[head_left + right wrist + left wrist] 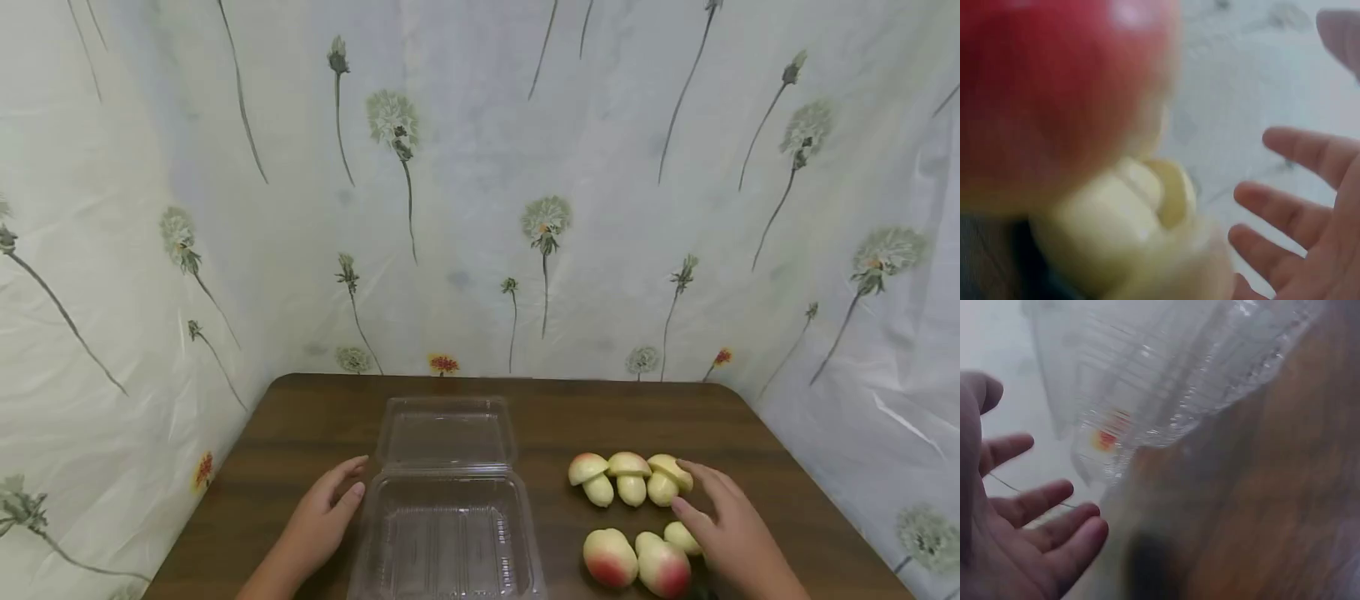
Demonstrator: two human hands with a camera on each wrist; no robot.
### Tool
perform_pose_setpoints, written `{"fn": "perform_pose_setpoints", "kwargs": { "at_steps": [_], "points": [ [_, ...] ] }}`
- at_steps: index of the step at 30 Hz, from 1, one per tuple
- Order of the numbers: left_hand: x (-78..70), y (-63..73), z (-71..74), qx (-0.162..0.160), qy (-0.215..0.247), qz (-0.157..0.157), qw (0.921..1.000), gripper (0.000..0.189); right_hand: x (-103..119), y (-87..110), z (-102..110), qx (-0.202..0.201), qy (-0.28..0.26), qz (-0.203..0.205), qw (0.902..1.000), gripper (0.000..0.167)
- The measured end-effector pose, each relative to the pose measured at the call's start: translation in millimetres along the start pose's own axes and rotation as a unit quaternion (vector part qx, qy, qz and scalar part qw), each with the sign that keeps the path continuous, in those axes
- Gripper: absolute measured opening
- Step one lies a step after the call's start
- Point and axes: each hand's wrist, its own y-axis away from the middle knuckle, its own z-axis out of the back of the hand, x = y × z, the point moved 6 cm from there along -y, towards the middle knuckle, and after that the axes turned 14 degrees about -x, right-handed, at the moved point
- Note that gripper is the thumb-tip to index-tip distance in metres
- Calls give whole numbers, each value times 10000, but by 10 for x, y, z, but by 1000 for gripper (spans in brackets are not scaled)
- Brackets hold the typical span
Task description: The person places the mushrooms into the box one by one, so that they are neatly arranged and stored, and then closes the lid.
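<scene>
A clear plastic clamshell box (528, 533) lies with its lid (446, 462) folded back. Just left of it hovers my left hand (318, 512), fingers parted and holding nothing; the left wrist view shows that hand (1035, 531) beside the clear plastic. My right hand (727, 521) is at the rightmost toy mushroom (663, 479), thumb and fingers spread around its side. Contact cannot be told. Two more toy mushrooms, a middle one (630, 479) and a left one (592, 475), stand in the same row. In the right wrist view the hand's fingers (1272, 250) are spread.
Nearer than the mushrooms sit yellow-and-red peach-like fruits: a left one (610, 557), a middle one (662, 565) and a paler one (681, 537) partly hidden by the right hand. A brown wooden table (315, 417) carries everything, with a flower-printed curtain (465, 208) around it.
</scene>
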Motion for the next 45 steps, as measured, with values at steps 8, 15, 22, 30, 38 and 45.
{"fn": "perform_pose_setpoints", "kwargs": {
  "at_steps": [8,15,22,30,38,45],
  "points": [
    [201,36,-117,437,1604,589,9843,44,-400,128,-45,1415,-1735,-1076,9686,64],
    [244,70,-165,1008,1717,306,9795,52,-579,215,-73,1880,-1738,-1505,9549,79],
    [204,43,-112,1167,1529,-153,9812,52,-553,320,-62,2212,-2110,-796,9488,73],
    [196,15,-147,1224,1520,-134,9807,50,-556,386,-35,2588,-2315,-513,9364,70],
    [215,43,-183,1262,1605,-77,9789,49,-647,364,-68,2787,-1867,-1145,9351,64],
    [229,82,-186,1317,1645,-70,9775,49,-644,323,-52,2530,-1480,-1193,9486,63]
  ]
}}
